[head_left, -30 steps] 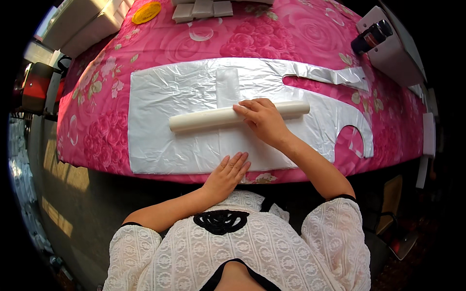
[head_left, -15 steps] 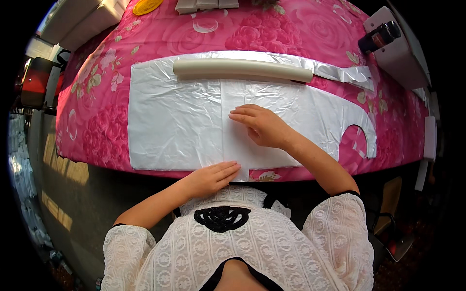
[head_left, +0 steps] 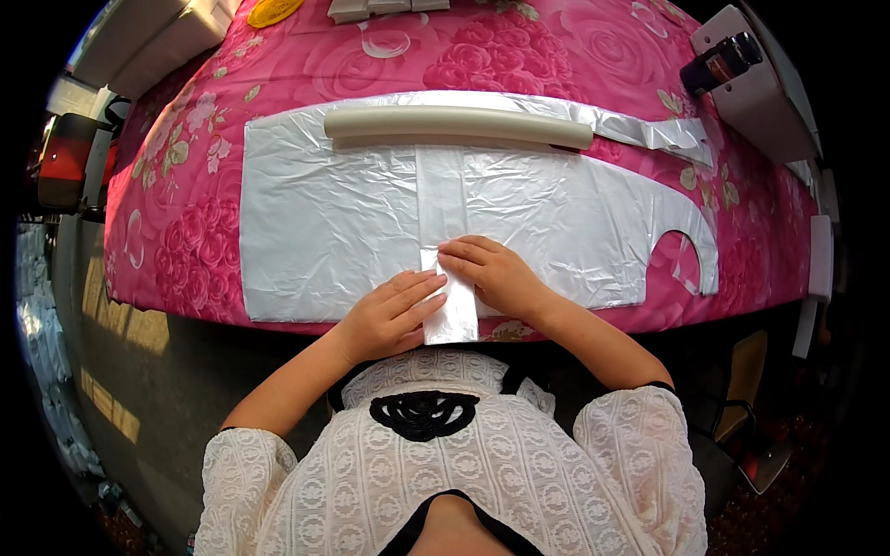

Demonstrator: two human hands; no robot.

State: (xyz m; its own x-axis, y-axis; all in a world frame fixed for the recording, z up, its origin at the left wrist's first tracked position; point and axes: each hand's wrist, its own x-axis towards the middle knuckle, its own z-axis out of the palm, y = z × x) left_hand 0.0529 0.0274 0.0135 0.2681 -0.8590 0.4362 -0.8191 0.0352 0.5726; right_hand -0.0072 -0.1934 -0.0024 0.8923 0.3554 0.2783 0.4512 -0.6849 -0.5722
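A thin, shiny white plastic sheet, cut like an apron with a curved opening at its right end, lies flat on the table. Across its middle runs a narrow white plastic strip, brighter along its near half and reaching the table's front edge. My left hand rests with flat fingers on the strip's left side. Opposite it, my right hand lays its stretched fingers on the strip near the brighter part's far end; its thumb is hidden. A long cream-coloured tube lies across the sheet's far side.
A pink rose-patterned cloth covers the table. White boxes stand at the right with a dark bottle beside them. A yellow dish and stacked white packets sit at the far edge. A chair is at lower right.
My right hand has moved nearer and slightly left, to the strip beside my left hand. My left hand has shifted up and a little left. The strip's near part now looks brighter and more distinct.
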